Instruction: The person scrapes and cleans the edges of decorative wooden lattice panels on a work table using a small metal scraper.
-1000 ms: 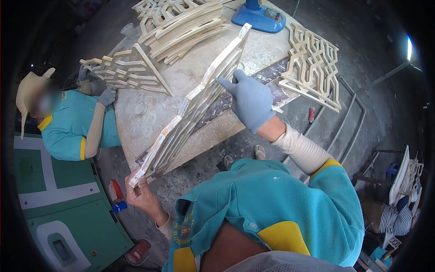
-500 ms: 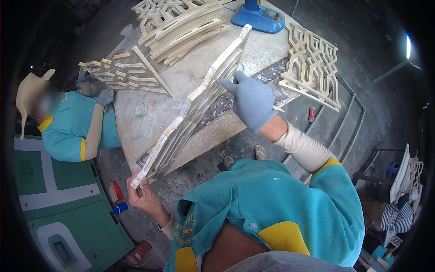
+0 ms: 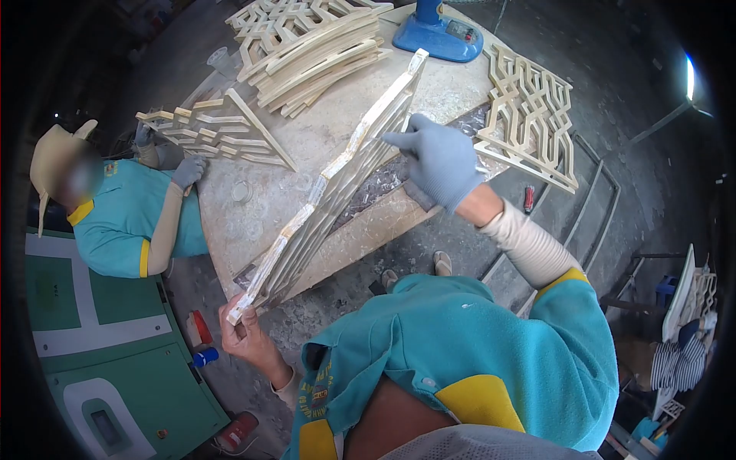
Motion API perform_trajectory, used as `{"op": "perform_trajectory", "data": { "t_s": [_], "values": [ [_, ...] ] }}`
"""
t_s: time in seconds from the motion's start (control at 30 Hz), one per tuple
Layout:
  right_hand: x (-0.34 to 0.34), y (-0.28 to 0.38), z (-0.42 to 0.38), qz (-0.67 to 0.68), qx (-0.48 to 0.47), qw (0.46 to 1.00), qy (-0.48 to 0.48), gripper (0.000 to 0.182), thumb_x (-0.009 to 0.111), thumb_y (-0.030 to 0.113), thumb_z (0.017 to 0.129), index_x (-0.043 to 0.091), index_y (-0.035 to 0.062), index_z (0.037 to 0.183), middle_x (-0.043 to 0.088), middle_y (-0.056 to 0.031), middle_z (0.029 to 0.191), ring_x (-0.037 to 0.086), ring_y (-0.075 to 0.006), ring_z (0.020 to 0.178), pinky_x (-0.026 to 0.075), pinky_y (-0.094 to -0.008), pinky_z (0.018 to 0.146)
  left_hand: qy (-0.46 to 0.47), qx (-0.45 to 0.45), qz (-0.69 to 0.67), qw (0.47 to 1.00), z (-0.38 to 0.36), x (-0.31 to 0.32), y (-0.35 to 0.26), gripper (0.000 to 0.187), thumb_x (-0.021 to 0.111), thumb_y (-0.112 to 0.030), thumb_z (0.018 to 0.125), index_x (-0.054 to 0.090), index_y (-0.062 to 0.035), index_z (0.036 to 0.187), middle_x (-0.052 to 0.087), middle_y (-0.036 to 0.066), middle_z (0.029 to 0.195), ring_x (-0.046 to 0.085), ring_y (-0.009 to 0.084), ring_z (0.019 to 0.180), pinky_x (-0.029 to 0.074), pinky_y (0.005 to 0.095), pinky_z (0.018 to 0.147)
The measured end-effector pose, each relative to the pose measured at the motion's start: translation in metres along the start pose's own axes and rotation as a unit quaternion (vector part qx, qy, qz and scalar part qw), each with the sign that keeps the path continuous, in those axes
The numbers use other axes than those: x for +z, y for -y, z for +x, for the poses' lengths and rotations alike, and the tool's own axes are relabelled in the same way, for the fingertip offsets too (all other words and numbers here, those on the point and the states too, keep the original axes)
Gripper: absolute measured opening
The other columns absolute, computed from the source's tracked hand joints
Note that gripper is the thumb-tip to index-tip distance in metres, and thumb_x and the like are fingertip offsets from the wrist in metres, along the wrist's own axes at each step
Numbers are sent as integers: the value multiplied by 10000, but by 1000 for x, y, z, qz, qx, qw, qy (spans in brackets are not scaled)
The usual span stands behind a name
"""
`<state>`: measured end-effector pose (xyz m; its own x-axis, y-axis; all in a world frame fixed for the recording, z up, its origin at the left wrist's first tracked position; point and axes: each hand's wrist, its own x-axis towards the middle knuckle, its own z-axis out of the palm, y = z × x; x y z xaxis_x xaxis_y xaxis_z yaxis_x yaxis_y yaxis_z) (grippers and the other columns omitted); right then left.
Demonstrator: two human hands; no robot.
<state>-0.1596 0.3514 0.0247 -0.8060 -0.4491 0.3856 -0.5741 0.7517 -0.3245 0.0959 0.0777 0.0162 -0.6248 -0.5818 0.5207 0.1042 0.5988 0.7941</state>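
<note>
A pale wooden lattice panel stands on edge, slanting across the table, its long zigzag rim facing up with whitish filler-like patches. My bare left hand pinches its near lower corner between thumb and fingers. My right hand, in a grey glove, is beside the panel's right face. One digit stretches toward the slats while the other fingers curl under, out of sight. A small pale tip shows beside the wrist; I cannot tell what the hand holds.
Curved wooden pieces are stacked at the table's back, near a blue machine base. More lattice panels lie left and right. Across the left edge, a gloved co-worker handles one. Green cabinets stand left.
My right hand has shifted slightly right and down, away from the panel's rim. The panel has barely moved, with my left hand still at its corner.
</note>
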Motion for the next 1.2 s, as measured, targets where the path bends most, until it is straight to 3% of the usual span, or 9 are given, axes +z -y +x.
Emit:
{"op": "perform_trajectory", "data": {
  "t_s": [0.1,0.3,0.37,0.5,0.6,0.7,0.73,0.93,1.2],
  "values": [
    [-1,-18,19,-50,69,996,-37,365,596,43,842,738,244,1112,588,-98,846,653,-296,723,524,-394,616,-11,-14,18,1000,-1,1,-3,232,686,-118,926,656,86,1032,615,69,930,601,144,874,468,263,817],
    [28,1,-10,-66,-1,992,-107,472,632,27,762,695,240,1178,547,-78,814,614,-271,654,508,-380,571,-20,-22,7,1000,3,3,-3,230,688,-119,924,658,85,1025,622,67,931,604,143,874,467,261,813],
    [26,13,-19,13,-32,995,-92,511,649,27,731,690,236,1196,544,-64,826,616,-263,663,503,-381,564,-24,-22,0,999,5,3,1,229,689,-118,923,658,85,1024,625,68,935,603,142,876,466,262,817],
    [16,-4,-10,107,14,989,-100,430,640,26,810,713,223,1185,560,-80,797,608,-275,669,487,-379,579,-20,-34,3,999,8,2,2,233,689,-120,922,657,87,1022,631,71,941,601,145,884,464,270,832],
    [9,-38,15,32,85,990,-104,360,625,61,862,724,228,1165,578,-89,801,613,-291,673,489,-383,603,-25,-45,2,999,8,2,3,234,690,-123,923,658,88,1020,630,73,940,600,149,881,463,273,831],
    [10,-58,26,-18,96,990,-96,343,614,95,879,719,237,1173,592,-89,828,628,-302,699,493,-396,624,-26,-32,-12,999,6,2,5,237,690,-126,923,658,88,1020,627,75,941,597,150,885,462,272,832],
    [7,-59,29,-26,97,992,-76,311,598,109,883,722,238,1137,618,-107,909,664,-331,749,540,-429,655,-26,-32,-13,999,6,1,5,237,690,-126,923,658,88,1020,627,75,941,597,150,885,462,272,832],
    [16,-55,37,-104,70,991,-48,302,591,99,876,739,234,1102,609,-91,864,653,-324,744,516,-434,661,-20,-27,-3,999,5,0,6,239,690,-126,923,658,89,1022,624,74,943,595,149,892,460,274,838],
    [10,-61,41,-57,71,995,-49,289,585,94,877,742,224,1081,614,-83,875,656,-322,758,527,-438,674,-15,-33,12,999,6,0,3,243,689,-126,924,656,92,1026,633,76,947,602,148,891,465,274,834]
  ]
}}
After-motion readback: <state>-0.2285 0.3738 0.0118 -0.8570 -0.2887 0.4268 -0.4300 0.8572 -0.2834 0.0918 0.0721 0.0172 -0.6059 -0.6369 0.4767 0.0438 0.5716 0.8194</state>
